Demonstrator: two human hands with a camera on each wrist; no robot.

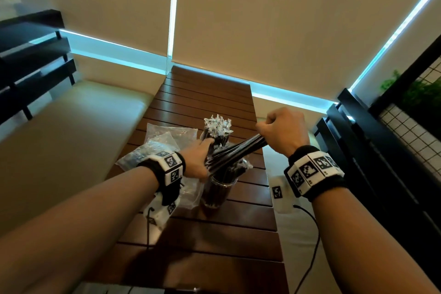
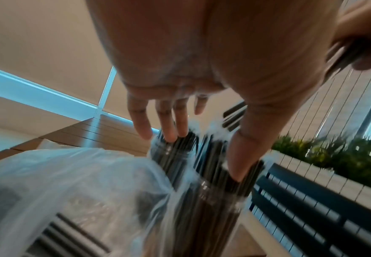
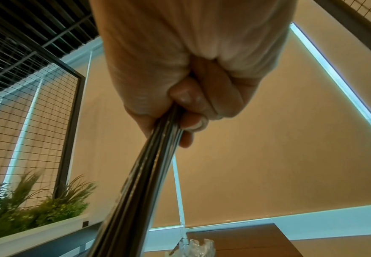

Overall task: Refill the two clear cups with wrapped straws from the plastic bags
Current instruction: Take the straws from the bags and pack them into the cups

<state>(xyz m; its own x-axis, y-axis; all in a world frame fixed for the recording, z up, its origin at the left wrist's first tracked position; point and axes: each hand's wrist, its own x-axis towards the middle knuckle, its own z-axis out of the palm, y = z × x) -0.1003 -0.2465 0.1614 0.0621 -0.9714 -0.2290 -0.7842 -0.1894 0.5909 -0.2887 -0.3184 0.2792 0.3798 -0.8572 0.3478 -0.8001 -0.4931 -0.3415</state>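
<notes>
Two clear cups stand on the wooden slatted table (image 1: 214, 229). The far cup (image 1: 207, 136) is packed with black wrapped straws (image 1: 217, 125). The near cup (image 1: 216, 192) also holds straws. My right hand (image 1: 284, 131) grips a bundle of black wrapped straws (image 1: 238, 148) in a fist; the bundle slants down-left into the near cup's mouth. The right wrist view shows the same fist (image 3: 180, 113) round the bundle (image 3: 140, 182). My left hand (image 1: 198, 160) is open, its fingertips (image 2: 171, 135) touching the far cup's straws and its thumb (image 2: 239, 165) on the near cup's (image 2: 213, 217) straws.
Crumpled clear plastic bags (image 1: 167, 137) lie on the table left of the cups, close under my left wrist (image 2: 70, 182). Cream bench cushions (image 1: 59, 138) flank the table. A white tagged device (image 1: 279, 195) with a cable lies on the right bench. Black slatted backrests and a planter (image 1: 415, 93) stand at the right.
</notes>
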